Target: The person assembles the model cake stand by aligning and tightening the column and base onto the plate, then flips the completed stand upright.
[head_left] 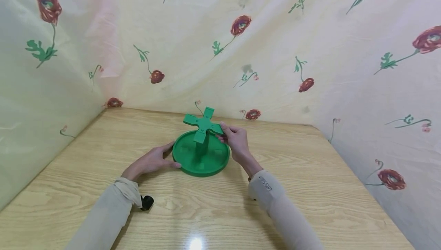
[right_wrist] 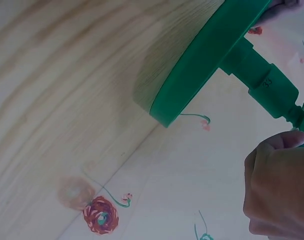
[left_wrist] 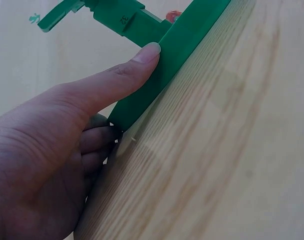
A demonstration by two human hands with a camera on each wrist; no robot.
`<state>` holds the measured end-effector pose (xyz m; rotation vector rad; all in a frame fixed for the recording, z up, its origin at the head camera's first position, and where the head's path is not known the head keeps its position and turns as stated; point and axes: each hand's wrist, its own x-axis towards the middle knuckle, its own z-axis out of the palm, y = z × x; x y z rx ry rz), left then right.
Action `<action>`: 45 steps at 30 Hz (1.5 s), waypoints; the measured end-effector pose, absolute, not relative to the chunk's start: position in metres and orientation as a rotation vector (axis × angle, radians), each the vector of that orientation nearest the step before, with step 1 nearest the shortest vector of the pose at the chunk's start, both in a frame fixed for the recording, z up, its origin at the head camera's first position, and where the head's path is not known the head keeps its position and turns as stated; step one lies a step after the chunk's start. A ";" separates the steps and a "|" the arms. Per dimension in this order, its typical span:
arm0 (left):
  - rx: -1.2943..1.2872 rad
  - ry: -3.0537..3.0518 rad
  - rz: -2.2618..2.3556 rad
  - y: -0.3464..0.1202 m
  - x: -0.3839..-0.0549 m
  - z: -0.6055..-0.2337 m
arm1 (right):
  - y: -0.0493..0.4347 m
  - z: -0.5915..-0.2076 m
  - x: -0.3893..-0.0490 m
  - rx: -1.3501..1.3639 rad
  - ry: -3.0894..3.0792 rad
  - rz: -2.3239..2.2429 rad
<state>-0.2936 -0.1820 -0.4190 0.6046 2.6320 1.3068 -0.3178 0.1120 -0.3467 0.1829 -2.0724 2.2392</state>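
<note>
A round green base (head_left: 191,165) with a raised rim lies on the table. My left hand (head_left: 153,162) holds its left edge, thumb along the near side; in the left wrist view the thumb (left_wrist: 126,75) lies against the rim. From the base's middle rises a green post (right_wrist: 272,90), marked 33 on one side. A flat green cross-shaped piece (head_left: 204,125) with several arms sits tilted at the post's top. My right hand (head_left: 237,142) pinches the cross's right arm between thumb and fingers. In the right wrist view the right hand (right_wrist: 279,185) partly hides the cross.
The wooden table (head_left: 293,188) spreads around the base. A flower-printed cloth (head_left: 193,43) hangs behind it and along both sides. A small black object (head_left: 147,203) shows at the left sleeve's cuff.
</note>
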 end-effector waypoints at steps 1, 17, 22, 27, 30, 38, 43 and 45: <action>0.606 2.632 1.305 -0.182 -0.293 -0.419 | 0.113 -0.346 -0.318 0.178 -2.083 2.242; 0.624 2.633 1.293 -0.182 -0.295 -0.419 | 0.126 -0.352 -0.314 0.480 -2.224 2.136; 0.621 2.630 1.307 -0.182 -0.296 -0.417 | 0.131 -0.352 -0.311 0.617 -2.287 2.041; 0.614 2.626 1.311 -0.182 -0.295 -0.418 | 0.131 -0.354 -0.310 0.709 -2.302 1.896; 0.617 2.624 1.311 -0.182 -0.294 -0.420 | 0.130 -0.355 -0.309 0.737 -2.294 1.828; 0.615 2.617 1.317 -0.182 -0.294 -0.420 | 0.129 -0.358 -0.308 0.744 -2.343 1.681; 0.629 2.629 1.306 -0.183 -0.293 -0.419 | 0.129 -0.358 -0.308 0.775 -2.344 1.567; 0.634 2.635 1.301 -0.183 -0.293 -0.418 | 0.129 -0.358 -0.309 0.761 -2.351 1.550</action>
